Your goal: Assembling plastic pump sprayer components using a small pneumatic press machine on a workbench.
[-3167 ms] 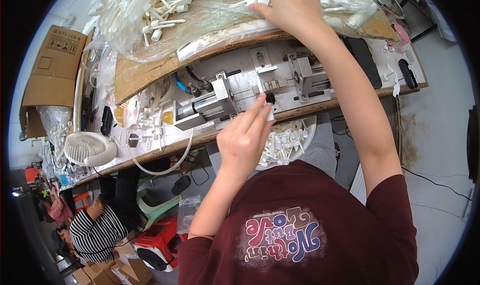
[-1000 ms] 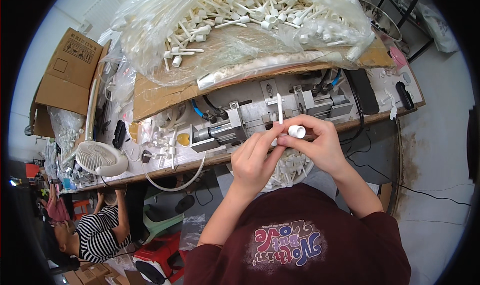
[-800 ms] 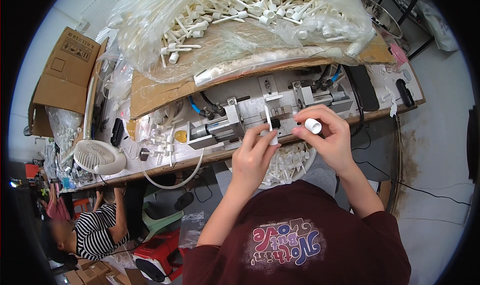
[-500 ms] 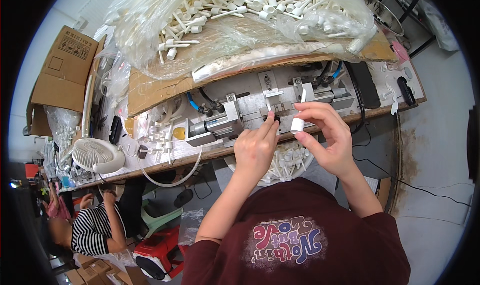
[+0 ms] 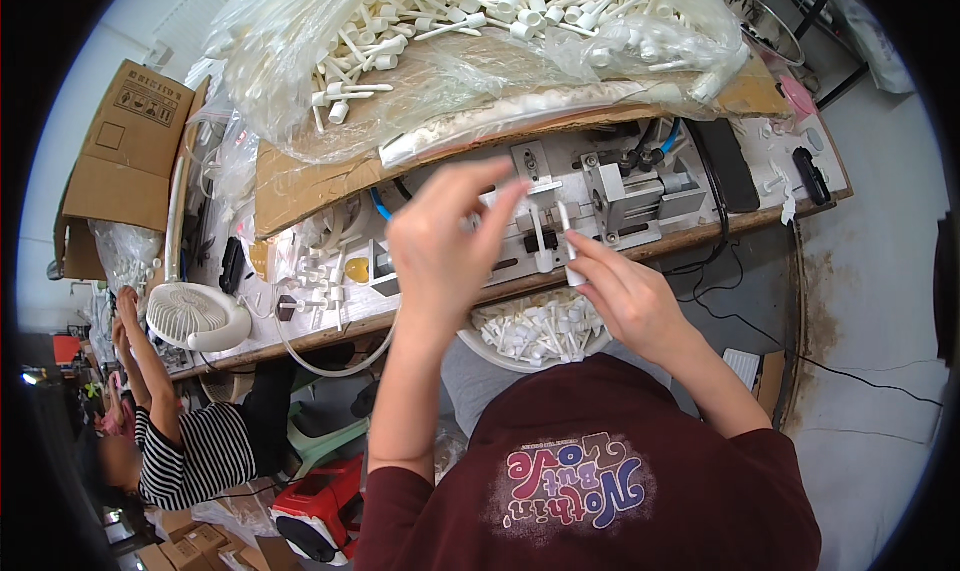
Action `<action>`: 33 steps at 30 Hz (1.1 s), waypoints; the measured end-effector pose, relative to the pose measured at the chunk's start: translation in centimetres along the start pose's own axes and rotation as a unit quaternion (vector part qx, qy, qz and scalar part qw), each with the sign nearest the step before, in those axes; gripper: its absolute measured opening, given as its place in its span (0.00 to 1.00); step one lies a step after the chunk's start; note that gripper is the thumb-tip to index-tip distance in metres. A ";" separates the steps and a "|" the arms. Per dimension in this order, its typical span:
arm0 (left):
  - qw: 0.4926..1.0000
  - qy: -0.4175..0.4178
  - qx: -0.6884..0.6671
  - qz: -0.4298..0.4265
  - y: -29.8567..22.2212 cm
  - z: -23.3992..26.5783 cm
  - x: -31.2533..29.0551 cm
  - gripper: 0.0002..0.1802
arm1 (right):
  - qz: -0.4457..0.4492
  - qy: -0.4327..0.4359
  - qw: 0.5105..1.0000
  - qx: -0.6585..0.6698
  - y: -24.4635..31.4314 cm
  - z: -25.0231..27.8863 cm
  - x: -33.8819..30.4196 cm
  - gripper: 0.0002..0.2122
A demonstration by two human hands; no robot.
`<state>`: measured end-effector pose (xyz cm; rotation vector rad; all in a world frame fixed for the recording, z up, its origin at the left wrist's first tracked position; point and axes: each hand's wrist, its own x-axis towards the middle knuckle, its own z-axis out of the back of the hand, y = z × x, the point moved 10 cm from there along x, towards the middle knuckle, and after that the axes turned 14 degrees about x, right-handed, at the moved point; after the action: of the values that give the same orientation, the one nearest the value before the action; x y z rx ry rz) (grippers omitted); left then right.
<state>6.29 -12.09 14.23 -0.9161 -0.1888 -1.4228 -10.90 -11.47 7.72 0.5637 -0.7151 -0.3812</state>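
Note:
My right hand [image 5: 630, 296] pinches a white plastic cap with a slim stem [image 5: 572, 256] between thumb and fingertips, stem pointing up. Just left of it, another white stemmed cap [image 5: 542, 246] stands in the small metal holder of a bench fixture [image 5: 545, 218]. Above the fixture's left half is my left hand [image 5: 445, 241], smeared by motion; its thumb and forefinger look apart with nothing seen between them. The left hand hides the left cylinder block. On the right, the metal cylinder block [image 5: 625, 206] is in plain sight.
A big clear bag of white stemmed caps [image 5: 480, 16] lies on cardboard [image 5: 310, 186] behind the fixture. More caps fill a white basin [image 5: 490, 351] at my lap. A white fan [image 5: 198, 314] stands left; a person in stripes [image 5: 215, 446] sits beyond.
My left hand has lifted from the fixture and moved up and left. My right hand has lowered slightly left with its cap, now turned differently. The other person's arms have reached forward.

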 end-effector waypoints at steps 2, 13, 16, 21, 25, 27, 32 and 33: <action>1.000 -0.024 0.000 0.010 0.0 0.6 3.6 0.11 | 0.036 0.003 0.998 -0.046 -0.1 -1.1 0.2 0.14; 0.980 0.020 0.188 -0.064 2.5 -9.5 14.1 0.26 | 0.048 0.055 0.988 -0.137 -0.3 -3.8 1.6 0.14; 0.973 0.003 0.213 -0.087 3.7 -12.1 14.3 0.27 | 0.080 -0.001 0.995 -0.064 0.4 -2.7 1.0 0.15; 0.966 0.058 0.227 -0.108 3.4 -13.9 13.8 0.19 | 0.052 0.045 0.991 -0.115 -0.3 -3.9 0.6 0.16; 0.957 0.091 0.251 -0.116 2.1 -12.8 12.9 0.15 | 0.057 0.070 0.978 -0.188 0.4 -5.0 1.4 0.14; 0.954 0.109 0.256 -0.113 1.7 -11.4 12.2 0.14 | 0.059 0.086 0.972 -0.211 0.6 -5.5 2.0 0.13; 0.956 0.149 0.226 -0.109 1.5 -9.2 11.1 0.14 | 0.047 0.102 0.968 -0.225 0.2 -5.9 2.6 0.11; 0.963 0.130 0.207 -0.111 1.4 -8.4 10.9 0.15 | 0.045 0.107 0.968 -0.225 0.2 -5.9 2.6 0.10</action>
<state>6.30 -25.88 14.80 -0.3681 -0.3849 -1.6161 -4.90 -10.58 5.45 0.1375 -0.4248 -0.3762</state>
